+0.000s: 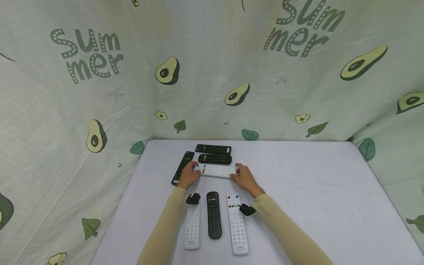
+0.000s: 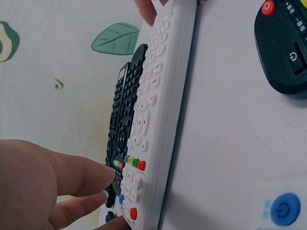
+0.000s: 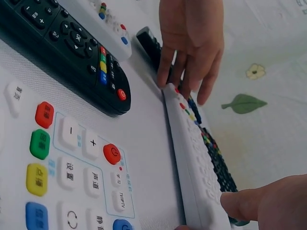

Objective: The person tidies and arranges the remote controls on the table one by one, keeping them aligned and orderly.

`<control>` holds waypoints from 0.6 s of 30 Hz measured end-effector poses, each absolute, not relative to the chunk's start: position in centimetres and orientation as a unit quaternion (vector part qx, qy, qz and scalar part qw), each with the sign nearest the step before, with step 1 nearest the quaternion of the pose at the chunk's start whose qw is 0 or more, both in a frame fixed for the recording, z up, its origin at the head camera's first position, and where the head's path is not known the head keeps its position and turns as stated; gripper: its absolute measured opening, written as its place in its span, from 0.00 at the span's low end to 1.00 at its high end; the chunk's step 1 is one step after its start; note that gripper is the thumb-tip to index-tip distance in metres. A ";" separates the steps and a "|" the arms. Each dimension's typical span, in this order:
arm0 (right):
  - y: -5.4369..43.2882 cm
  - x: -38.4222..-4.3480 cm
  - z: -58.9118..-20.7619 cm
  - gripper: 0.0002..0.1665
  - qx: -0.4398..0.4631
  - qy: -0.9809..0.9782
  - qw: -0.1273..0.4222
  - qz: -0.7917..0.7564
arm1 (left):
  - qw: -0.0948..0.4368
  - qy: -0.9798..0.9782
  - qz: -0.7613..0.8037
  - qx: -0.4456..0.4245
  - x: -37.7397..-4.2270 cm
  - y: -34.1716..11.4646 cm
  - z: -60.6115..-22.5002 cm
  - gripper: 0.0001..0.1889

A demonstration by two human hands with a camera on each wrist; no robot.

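Observation:
A white remote control [image 1: 215,170] lies crosswise at the front of a cluster of remotes. My left hand [image 1: 189,176] holds its left end, thumb and fingers about the corners. At its right end my right hand [image 1: 246,180] grips it, with the thumb [image 3: 240,206] along one edge. Just behind it lie two black remotes, a rounded one [image 1: 215,159] and a squarer one [image 1: 213,149]. A third black remote [image 1: 183,167] slants beside my left hand, which partly covers it.
Nearer me, three remotes lie lengthwise: a white one [image 1: 192,228] under the left wrist, a black one [image 1: 214,215], and a white one [image 1: 237,228] by the right wrist. The white table [image 1: 314,191] meets a printed cloth backdrop [image 1: 198,44].

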State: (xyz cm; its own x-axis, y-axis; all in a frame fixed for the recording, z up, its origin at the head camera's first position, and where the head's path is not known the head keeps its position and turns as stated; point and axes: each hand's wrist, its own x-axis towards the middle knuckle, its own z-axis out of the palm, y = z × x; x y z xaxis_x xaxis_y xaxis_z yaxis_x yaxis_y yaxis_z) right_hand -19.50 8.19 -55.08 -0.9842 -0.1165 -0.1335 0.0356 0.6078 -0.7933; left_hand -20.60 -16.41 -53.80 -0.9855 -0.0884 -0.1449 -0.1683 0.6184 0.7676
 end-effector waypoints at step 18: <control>8.4 -18.5 -55.4 0.24 0.017 0.873 0.064 -0.483 | 0.013 0.864 0.493 -0.097 -20.1 -16.2 -53.4 0.22</control>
State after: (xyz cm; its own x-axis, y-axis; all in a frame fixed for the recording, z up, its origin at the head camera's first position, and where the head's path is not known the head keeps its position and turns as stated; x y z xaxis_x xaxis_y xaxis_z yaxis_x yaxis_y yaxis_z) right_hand -18.55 8.39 -55.38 -0.9913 -0.0327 -0.1274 0.0906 0.5323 -0.8417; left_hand -20.11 -16.20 -53.36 -0.9810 -0.1538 -0.1183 -0.1801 0.4948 0.8502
